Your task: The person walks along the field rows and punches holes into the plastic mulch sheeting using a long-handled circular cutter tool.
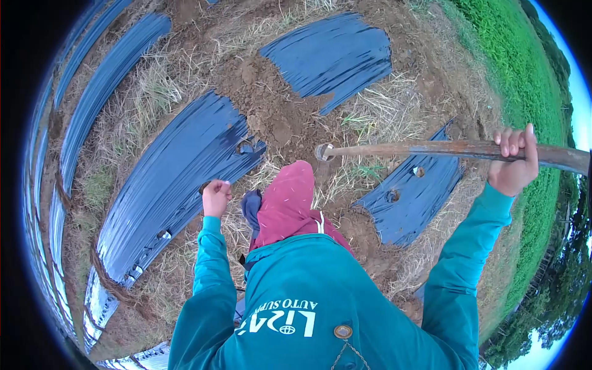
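Note:
A long wooden handle (425, 148) runs sideways from the right edge to a metal end (323, 152) near the soil at the centre. My right hand (517, 154) is wrapped round the handle, toward its right part. On the left, my left hand (217, 196) hangs over the edge of a dark plastic sheet (179, 160), its fingers curled; whether anything is in them is too small to tell. Loose brown soil (265, 102) lies between this sheet and another dark sheet (333, 55) farther ahead.
A shorter sheet with holes (407, 203) lies at the right, under the handle. Dry grass (154, 92) covers ground between the rows. More long plastic rows (92, 117) curve along the left. Green growth (512, 61) and trees (555, 314) border the right.

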{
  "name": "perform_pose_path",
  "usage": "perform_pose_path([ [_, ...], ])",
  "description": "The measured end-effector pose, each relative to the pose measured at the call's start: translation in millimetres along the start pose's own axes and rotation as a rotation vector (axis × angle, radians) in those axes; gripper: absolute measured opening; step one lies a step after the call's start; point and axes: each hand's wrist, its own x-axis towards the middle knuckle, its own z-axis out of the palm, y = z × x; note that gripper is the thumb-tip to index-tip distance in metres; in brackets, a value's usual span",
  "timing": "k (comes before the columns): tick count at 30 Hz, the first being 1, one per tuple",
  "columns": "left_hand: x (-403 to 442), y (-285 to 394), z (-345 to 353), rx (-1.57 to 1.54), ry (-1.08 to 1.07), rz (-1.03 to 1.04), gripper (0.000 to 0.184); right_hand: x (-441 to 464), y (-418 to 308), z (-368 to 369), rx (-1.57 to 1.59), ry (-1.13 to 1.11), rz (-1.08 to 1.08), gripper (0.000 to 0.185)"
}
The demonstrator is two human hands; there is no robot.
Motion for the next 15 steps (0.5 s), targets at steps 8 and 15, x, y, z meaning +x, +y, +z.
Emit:
perform_pose_path([
  [8,-11.1,337.0,195.3,0.062,-0.262,0.998,0.032,97.7,12.8,31.4,0.055,-0.346,-0.05,0.022],
  [15,25.2,500.2,315.1,-0.111,-0.304,1.094,0.043,236.5,-24.0,87.9,-0.265,-1.211,-0.122,0.054],
])
